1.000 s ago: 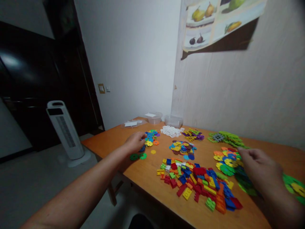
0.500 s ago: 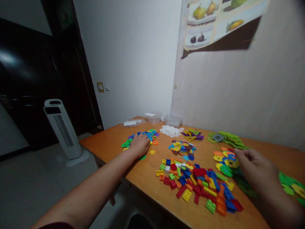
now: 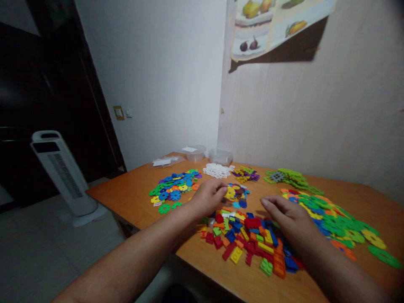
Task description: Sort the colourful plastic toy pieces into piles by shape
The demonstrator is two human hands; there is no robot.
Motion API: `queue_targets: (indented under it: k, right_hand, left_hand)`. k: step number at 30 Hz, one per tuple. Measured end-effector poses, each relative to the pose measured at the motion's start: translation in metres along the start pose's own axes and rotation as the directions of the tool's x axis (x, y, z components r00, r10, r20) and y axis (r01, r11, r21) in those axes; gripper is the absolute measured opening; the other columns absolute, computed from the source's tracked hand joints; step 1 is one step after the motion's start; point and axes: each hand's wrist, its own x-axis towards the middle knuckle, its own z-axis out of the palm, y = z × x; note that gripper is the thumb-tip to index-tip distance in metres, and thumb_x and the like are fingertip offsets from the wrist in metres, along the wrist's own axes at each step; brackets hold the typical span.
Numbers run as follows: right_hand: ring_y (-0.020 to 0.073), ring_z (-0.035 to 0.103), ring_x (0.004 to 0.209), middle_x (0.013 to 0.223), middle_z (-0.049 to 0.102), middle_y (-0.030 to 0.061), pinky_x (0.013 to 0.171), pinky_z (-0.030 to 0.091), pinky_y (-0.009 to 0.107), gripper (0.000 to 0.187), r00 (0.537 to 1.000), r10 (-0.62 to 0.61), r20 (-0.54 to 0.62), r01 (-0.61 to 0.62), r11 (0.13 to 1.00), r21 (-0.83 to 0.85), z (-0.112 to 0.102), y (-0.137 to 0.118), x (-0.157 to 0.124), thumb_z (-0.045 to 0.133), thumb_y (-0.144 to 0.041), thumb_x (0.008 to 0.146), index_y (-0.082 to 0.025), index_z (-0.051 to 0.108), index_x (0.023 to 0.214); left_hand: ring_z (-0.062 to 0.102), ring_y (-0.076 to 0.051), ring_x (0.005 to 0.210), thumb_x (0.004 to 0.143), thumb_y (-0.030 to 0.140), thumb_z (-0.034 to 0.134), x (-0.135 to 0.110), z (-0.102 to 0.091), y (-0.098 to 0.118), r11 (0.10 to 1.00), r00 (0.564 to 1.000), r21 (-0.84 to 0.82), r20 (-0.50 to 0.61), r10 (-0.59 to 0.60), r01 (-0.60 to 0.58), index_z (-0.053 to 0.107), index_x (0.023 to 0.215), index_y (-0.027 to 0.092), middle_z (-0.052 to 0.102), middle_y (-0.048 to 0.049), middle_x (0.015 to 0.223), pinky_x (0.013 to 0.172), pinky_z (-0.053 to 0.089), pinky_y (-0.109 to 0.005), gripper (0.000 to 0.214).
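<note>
My left hand (image 3: 208,196) is over the table's middle, fingers curled and thumb close against them. Its fingertips lie beside a pile of yellow, brown and blue plastic discs (image 3: 239,194); whether it holds a piece is hidden. My right hand (image 3: 285,213) hovers above the right side of the building bricks (image 3: 243,237), thumb and finger drawn together towards the left. I cannot make out anything between them. A gap separates the two hands. Large notched discs (image 3: 339,225) in green, yellow, blue and orange lie right of my right hand.
Small flower-shaped discs (image 3: 175,185) spread over the table's left. Behind are white linking pieces (image 3: 217,170), purple and yellow pieces (image 3: 246,173), and lime-green pieces (image 3: 288,178). Clear tubs (image 3: 221,157) stand by the wall. A tower fan (image 3: 65,176) is on the floor.
My left hand has left the flower-shaped discs and moved right to the table's middle. My right hand has come left from the large discs, now fully in view. The view has turned slightly right.
</note>
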Motion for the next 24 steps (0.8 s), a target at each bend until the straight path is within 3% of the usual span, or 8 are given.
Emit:
queue_targets:
  k: [4,8,11,14,17,20,24]
  right_hand:
    - [0.0228,0.066,0.093,0.098,0.075,0.0036,0.082,0.05,0.032,0.043,0.997,-0.006,0.076,-0.004,0.992,0.126,0.004,0.003,-0.002,0.063,-0.065,0.092,-0.024,0.075,0.099]
    - [0.0143,0.052,0.064,0.07,0.061,-0.0016,0.058,0.039,0.026,0.044,0.996,0.082,0.046,-0.091,0.964,0.249,0.005,0.006,-0.003,0.067,-0.065,0.089,-0.021,0.068,0.085]
    - [0.0117,0.04,0.055,0.06,0.047,-0.0056,0.052,0.03,0.026,0.045,0.989,0.147,-0.024,-0.133,0.946,0.296,-0.005,0.011,0.003,0.066,-0.066,0.087,-0.022,0.063,0.081]
    - [0.0151,0.051,0.063,0.067,0.058,-0.0019,0.059,0.038,0.028,0.043,0.943,0.186,-0.277,-0.169,0.982,0.084,-0.03,0.027,0.015,0.061,-0.064,0.087,-0.021,0.066,0.081]
    - [0.0224,0.063,0.08,0.081,0.07,0.0046,0.069,0.042,0.032,0.043,0.829,0.241,-0.504,-0.33,0.939,-0.093,-0.059,0.051,0.024,0.058,-0.058,0.085,-0.019,0.074,0.09]
    - [0.0259,0.063,0.08,0.083,0.072,0.0095,0.068,0.04,0.035,0.041,0.75,0.301,-0.588,-0.455,0.881,-0.13,-0.077,0.068,0.027,0.055,-0.054,0.083,-0.018,0.074,0.086]
    - [0.0257,0.058,0.068,0.072,0.068,0.0105,0.065,0.036,0.037,0.038,0.74,0.338,-0.582,-0.535,0.82,-0.204,-0.084,0.078,0.027,0.056,-0.054,0.082,-0.02,0.072,0.077]
  left_hand:
    - [0.065,-0.018,0.081,0.096,0.03,0.055,0.006,0.024,0.037,0.992,0.993,-0.114,0.098,0.066,-0.055,0.073,0.089,0.019,0.073,-0.0027,0.086,0.074,0.048,-0.027,0.022]
    - [0.063,-0.017,0.077,0.096,0.028,0.056,0.012,0.04,0.053,0.987,0.986,-0.145,0.141,0.088,-0.067,0.072,0.085,0.018,0.071,-0.0025,0.079,0.069,0.047,-0.026,0.022]
    - [0.064,-0.017,0.078,0.096,0.028,0.057,0.013,0.044,0.054,0.979,0.991,-0.204,0.126,0.052,-0.025,0.073,0.092,0.017,0.073,-0.0033,0.083,0.072,0.05,-0.027,0.019]
    - [0.067,-0.017,0.082,0.096,0.032,0.059,0.011,0.037,0.047,0.965,0.997,-0.261,0.078,-0.011,0.031,0.074,0.101,0.017,0.076,-0.0048,0.092,0.076,0.052,-0.028,0.021]
    - [0.067,-0.017,0.082,0.095,0.034,0.059,0.01,0.022,0.029,0.965,0.998,-0.256,0.03,-0.051,0.057,0.073,0.099,0.017,0.076,-0.0043,0.092,0.076,0.053,-0.028,0.023]
    - [0.067,-0.018,0.084,0.092,0.033,0.061,0.01,0.002,0.005,0.977,0.994,-0.208,-0.084,-0.066,0.047,0.072,0.092,0.018,0.074,-0.0032,0.088,0.077,0.052,-0.027,0.019]
    - [0.065,-0.018,0.082,0.09,0.035,0.061,0.005,-0.031,-0.023,0.985,0.98,-0.148,-0.163,-0.112,0.088,0.072,0.092,0.017,0.072,-0.0035,0.086,0.075,0.051,-0.028,0.021]
